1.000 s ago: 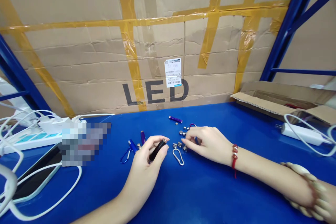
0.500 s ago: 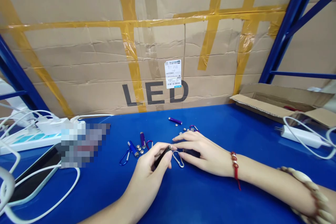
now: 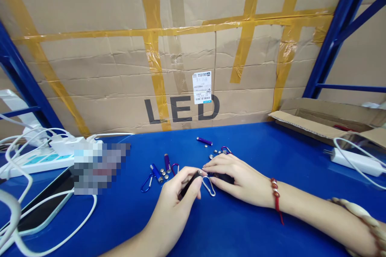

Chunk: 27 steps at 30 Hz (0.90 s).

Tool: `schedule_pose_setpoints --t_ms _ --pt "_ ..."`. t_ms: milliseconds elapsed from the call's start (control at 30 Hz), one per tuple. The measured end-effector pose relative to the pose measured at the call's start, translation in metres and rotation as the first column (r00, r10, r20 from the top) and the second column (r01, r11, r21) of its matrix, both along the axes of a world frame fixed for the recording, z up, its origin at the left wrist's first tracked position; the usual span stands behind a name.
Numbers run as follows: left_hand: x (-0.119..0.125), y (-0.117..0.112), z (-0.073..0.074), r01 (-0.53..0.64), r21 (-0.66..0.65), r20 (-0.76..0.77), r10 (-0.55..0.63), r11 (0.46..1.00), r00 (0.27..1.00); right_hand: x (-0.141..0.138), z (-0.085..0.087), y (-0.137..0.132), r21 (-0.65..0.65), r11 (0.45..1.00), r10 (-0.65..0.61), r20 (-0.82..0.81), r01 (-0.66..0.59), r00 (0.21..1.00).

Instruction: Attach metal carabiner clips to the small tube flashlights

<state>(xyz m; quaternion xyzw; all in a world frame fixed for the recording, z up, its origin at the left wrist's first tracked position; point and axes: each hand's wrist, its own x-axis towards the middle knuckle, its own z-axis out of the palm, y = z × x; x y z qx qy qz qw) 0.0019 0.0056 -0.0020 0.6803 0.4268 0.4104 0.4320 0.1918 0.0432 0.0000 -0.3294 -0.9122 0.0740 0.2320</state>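
My left hand [image 3: 177, 198] is closed around a small black flashlight tube [image 3: 189, 183], held tilted just above the blue table [image 3: 241, 225]. My right hand [image 3: 238, 178] lies beside it, fingertips pinched at the tube's open top end; whatever they pinch is too small to make out. A silver carabiner clip [image 3: 208, 186] lies between the two hands. Several small button batteries [image 3: 214, 153] sit just beyond my right hand. A blue mini flashlight with a carabiner [image 3: 155, 172] and a purple one [image 3: 167, 162] lie to the left, another purple tube [image 3: 204, 141] farther back.
A large taped cardboard box marked LED [image 3: 181, 68] stands along the back. An open carton [image 3: 328, 120] sits at the right with a white charger and cable [image 3: 352, 160]. A power strip [image 3: 39, 158], white cables and a phone [image 3: 42, 204] occupy the left.
My right hand left the button batteries and came back to the top of the black tube, fingertips meeting it. My left hand lowered the tube slightly.
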Motion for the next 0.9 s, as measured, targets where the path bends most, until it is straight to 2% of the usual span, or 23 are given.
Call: schedule_pose_setpoints --t_ms 567,767,900 --pt "-0.0005 -0.0001 0.0000 0.000 0.003 -0.003 0.000 1.000 1.000 0.0021 -0.0013 0.0039 0.040 0.999 0.000 0.038 -0.002 0.999" --pt "-0.0004 0.0003 -0.0007 -0.004 0.027 0.003 0.004 1.000 1.000 0.0033 -0.0033 0.0050 0.053 0.996 -0.073 0.040 0.071 0.997" --pt "-0.0002 0.0001 -0.0005 -0.012 0.024 0.004 0.012 1.000 1.000 0.0036 -0.0044 0.0062 0.042 0.996 -0.074 0.032 0.072 0.997"
